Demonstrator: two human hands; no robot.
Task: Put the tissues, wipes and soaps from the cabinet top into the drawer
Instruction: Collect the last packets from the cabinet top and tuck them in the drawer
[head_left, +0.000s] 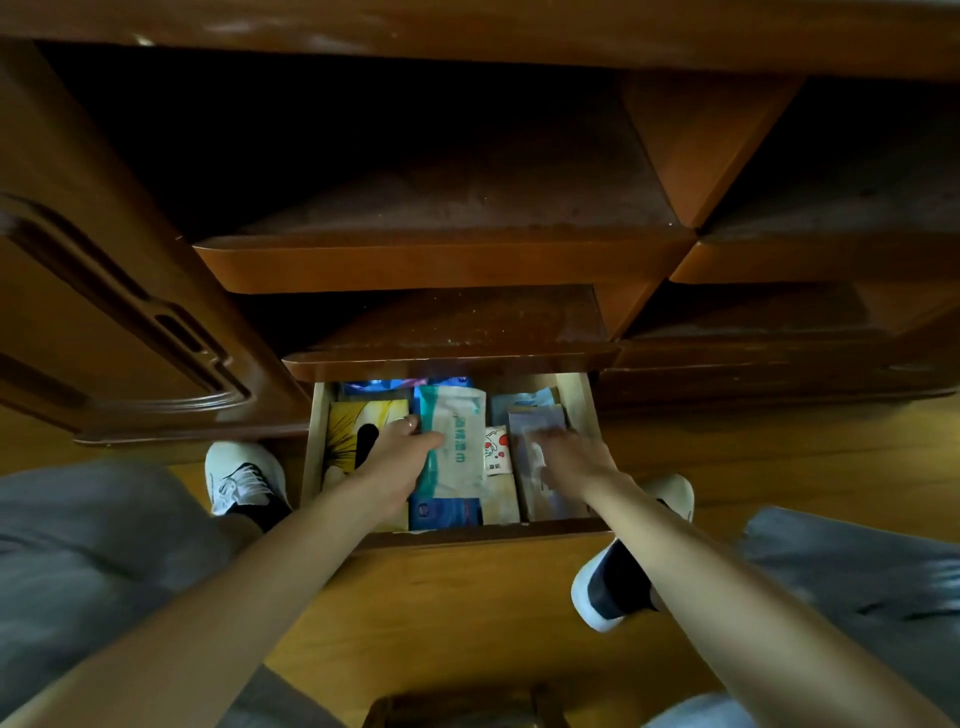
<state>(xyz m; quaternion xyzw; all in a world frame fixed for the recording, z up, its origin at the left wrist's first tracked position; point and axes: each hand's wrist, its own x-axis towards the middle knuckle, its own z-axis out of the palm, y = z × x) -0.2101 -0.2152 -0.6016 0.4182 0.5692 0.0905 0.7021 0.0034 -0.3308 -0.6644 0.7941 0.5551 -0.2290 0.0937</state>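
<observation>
Low wooden pull-out drawer (318, 447) is open at the bottom of a dark brown wooden cabinet w/ shelves (447, 260), seen from above. Both bare forearms reach down into it.

Left hand (400, 457), ring on one finger, is closed round the left edge of a white & teal plastic wipes pack (457, 441), thumb on top, fingers tucked under. Pack lies lengthwise in the drawer's middle, tilted a bit, on top of a blue packet (447, 512) at the front. Left of the hand: yellow packet w/ black print (358, 421), flat against the drawer's left wall. At the back, under the cabinet's lip, a blue & purple packet (384, 385) is partly hidden.

Right hand (563, 457) is blurred; fingers look spread, palm down on a pale grey-purple plastic pack (535, 467) in the drawer's right part. Cannot tell if it grips it or just presses. Behind that, a light blue pack (519, 401) peeks out. Between the two hands: small white packet w/ red marks (496, 449), sitting on a tan flat box (501, 499).

Around: white & black sneakers, left one (244, 480) just beside the drawer's left corner, right one (618, 587) by its front right; grey trouser legs (93, 561) either side; yellowish wood floor (457, 613). Carved cabinet door (119, 332) at left. Shelf edges above overhang the drawer's rear, shading what's back there.
</observation>
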